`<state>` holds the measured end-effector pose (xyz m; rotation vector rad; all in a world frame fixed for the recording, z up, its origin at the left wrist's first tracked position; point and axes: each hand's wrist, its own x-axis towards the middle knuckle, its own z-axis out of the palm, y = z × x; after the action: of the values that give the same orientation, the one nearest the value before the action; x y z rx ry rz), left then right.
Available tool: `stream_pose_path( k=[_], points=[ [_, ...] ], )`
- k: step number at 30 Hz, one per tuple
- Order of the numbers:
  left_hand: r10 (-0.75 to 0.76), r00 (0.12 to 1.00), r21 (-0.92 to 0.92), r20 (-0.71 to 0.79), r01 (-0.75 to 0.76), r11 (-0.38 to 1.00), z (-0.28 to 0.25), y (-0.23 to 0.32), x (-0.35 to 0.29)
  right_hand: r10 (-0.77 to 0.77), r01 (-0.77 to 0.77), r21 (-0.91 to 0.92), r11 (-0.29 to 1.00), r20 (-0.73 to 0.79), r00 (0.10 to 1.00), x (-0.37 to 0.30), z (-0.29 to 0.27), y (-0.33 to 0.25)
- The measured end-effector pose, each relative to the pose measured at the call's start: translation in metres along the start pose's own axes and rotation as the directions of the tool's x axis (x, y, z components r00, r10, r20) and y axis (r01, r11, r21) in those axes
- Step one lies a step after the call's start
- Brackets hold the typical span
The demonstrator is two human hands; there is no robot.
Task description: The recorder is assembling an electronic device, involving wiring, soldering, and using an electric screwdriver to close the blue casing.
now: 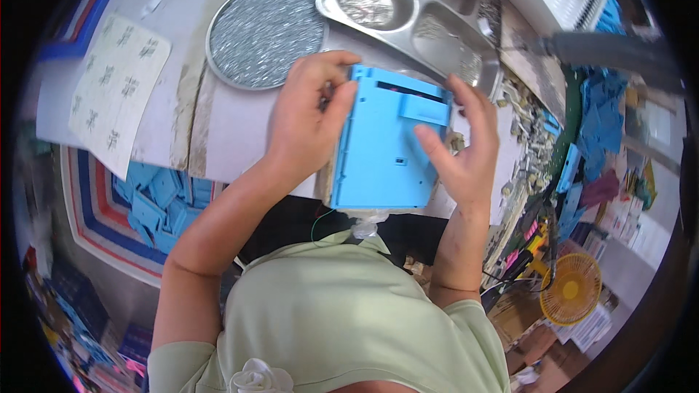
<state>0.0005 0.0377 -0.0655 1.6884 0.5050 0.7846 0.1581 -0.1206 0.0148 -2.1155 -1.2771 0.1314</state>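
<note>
A flat, rectangular blue plastic housing point(378, 167) lies in front of me at the table's near edge, on a block that mostly hides beneath it. It has a dark slot near its far end, a raised blue strip point(424, 110) below that, and a small cutout. My left hand point(309, 105) grips its far left edge with curled fingers, the thumb near the corner. Along the right side my right hand point(470, 138) holds it, forefinger at the far right corner and thumb over the face. Whether a small part sits between my left fingertips cannot be made out.
Beyond the housing stand a round metal tray point(269, 33) full of small metal pieces and a steel compartment tray point(404, 29) with small parts. Loose bits point(520, 138) litter the right. Blue parts point(164, 196) fill a striped container at left. A dark rod-shaped tool point(604, 51) juts in.
</note>
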Motion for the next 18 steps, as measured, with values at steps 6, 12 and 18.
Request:
stream_pose_path(
  k=[6, 12, 18],
  points=[
    [-0.063, 0.998, -0.044, -0.003, 0.063, 0.997, 0.001, 0.016, 0.009, 0.060, -0.059, 0.024, 0.998, -0.052, 0.997, -0.024, 0.002, 0.017],
    [0.195, 0.946, 0.395, 0.258, -0.288, 0.872, 0.024, 0.065, 0.039, 0.193, -0.186, 0.218, 0.958, -0.014, 0.981, -0.031, 0.003, 0.027],
    [0.200, 0.798, 0.483, 0.568, -0.520, 0.704, 0.050, 0.067, 0.050, 0.087, -0.085, 0.118, 0.989, -0.006, 0.996, -0.033, 0.003, 0.034]
  ],
)
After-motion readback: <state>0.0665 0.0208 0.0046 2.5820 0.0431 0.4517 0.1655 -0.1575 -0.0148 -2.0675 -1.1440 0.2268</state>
